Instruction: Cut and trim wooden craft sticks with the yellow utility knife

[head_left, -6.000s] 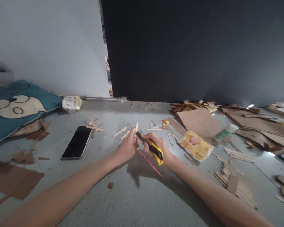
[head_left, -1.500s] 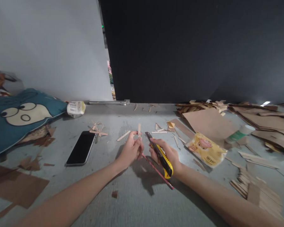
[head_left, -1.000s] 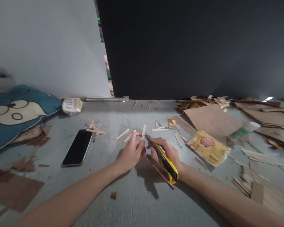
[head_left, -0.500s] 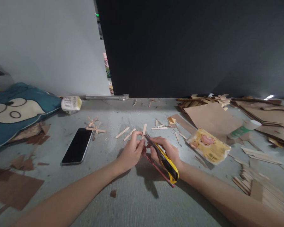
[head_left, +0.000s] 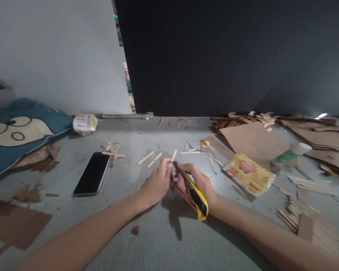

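My left hand [head_left: 157, 182] pinches a pale wooden craft stick [head_left: 173, 156] that points up and away over the grey floor [head_left: 164, 233]. My right hand [head_left: 197, 180] is closed round a yellow and black utility knife [head_left: 194, 190], its blade tip right at the stick beside my left fingertips. A red pencil [head_left: 186, 197] lies on the floor under my right hand, mostly hidden by it.
A black phone [head_left: 92, 173] lies left of my hands, with loose sticks [head_left: 150, 158] beyond. A yellow printed packet [head_left: 248, 174], a green-labelled bottle [head_left: 288, 154], cardboard sheets [head_left: 251, 141] and a stick stack [head_left: 313, 226] fill the right. A blue cushion [head_left: 19, 130] lies far left.
The knife handle has tilted a little and the stick leans slightly further right. Both hands stay together at the same spot.
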Tool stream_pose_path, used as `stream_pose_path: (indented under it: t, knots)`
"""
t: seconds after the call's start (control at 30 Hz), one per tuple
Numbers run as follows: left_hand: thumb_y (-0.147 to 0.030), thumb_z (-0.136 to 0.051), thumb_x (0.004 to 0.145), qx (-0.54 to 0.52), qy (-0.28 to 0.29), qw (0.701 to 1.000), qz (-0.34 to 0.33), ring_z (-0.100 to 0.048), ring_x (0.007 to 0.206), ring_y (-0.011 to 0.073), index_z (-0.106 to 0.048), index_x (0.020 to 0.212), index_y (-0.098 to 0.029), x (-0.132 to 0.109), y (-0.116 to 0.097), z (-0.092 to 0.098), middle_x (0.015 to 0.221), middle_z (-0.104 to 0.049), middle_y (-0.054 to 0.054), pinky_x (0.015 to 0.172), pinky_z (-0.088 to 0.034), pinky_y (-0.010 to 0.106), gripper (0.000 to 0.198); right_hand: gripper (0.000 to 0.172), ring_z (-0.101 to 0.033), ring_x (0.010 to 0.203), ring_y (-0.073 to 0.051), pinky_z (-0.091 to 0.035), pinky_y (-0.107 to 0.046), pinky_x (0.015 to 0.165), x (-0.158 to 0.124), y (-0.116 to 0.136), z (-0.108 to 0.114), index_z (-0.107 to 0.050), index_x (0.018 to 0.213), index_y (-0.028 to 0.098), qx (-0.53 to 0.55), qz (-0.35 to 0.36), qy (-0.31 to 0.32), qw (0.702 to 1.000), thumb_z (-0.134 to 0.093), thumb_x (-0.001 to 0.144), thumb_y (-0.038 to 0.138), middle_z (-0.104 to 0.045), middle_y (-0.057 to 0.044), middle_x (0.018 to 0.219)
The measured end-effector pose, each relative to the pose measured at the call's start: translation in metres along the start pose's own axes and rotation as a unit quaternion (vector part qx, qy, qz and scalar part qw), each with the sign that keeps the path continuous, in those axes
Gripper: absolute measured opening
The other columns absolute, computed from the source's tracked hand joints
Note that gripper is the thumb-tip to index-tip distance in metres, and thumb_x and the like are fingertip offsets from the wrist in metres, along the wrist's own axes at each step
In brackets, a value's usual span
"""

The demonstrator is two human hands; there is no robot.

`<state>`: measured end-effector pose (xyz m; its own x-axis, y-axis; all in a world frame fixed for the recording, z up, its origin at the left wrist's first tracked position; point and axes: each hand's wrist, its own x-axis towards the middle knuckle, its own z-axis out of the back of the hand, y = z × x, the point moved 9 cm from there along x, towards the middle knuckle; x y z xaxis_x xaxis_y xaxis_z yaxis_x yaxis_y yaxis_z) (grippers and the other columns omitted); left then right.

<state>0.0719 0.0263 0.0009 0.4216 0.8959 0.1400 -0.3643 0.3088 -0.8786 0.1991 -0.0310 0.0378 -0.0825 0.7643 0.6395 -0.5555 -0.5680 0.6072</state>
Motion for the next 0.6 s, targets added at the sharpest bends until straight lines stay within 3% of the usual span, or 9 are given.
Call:
stream_pose_path:
  t: [0.27,0.4,0.6]
  knots:
    - [-0.037,-0.037,0.106,0.019,0.004,1.000,-0.004,-0.057,0.058,0.0186,-0.052,0.121,-0.023,0.0018,0.0000,-0.0018,0.065,-0.056,-0.004,0.057,-0.036,0.028,0.025,0.010,-0.068,0.051,-0.015,-0.053,-0.025,0.051,0.0080,0.0014,0.0038,-0.060,0.106,0.023,0.031,-0.085,-0.012,0.996,-0.058,0.098,0.029,-0.073,0.002,0.069]
    - [-0.036,-0.040,0.105,0.002,-0.003,1.000,0.010,-0.055,0.058,0.0178,-0.053,0.122,-0.023,0.0015,0.0043,-0.0010,0.066,-0.057,-0.003,0.057,-0.036,0.028,0.025,0.011,-0.067,0.050,-0.015,-0.052,-0.025,0.051,0.0105,0.0034,0.0038,-0.061,0.105,0.022,0.036,-0.096,-0.015,0.995,-0.058,0.097,0.030,-0.073,0.002,0.068]
    - [-0.032,-0.047,0.102,0.001,-0.018,1.000,0.016,-0.056,0.061,0.0191,-0.055,0.140,-0.022,0.0018,0.0043,0.0040,0.066,-0.057,-0.002,0.062,-0.040,0.029,0.040,0.012,-0.069,0.056,-0.015,-0.053,-0.026,0.054,0.0097,-0.0008,-0.0006,-0.063,0.105,0.023,0.039,-0.094,-0.010,0.995,-0.058,0.098,0.031,-0.075,0.000,0.073]
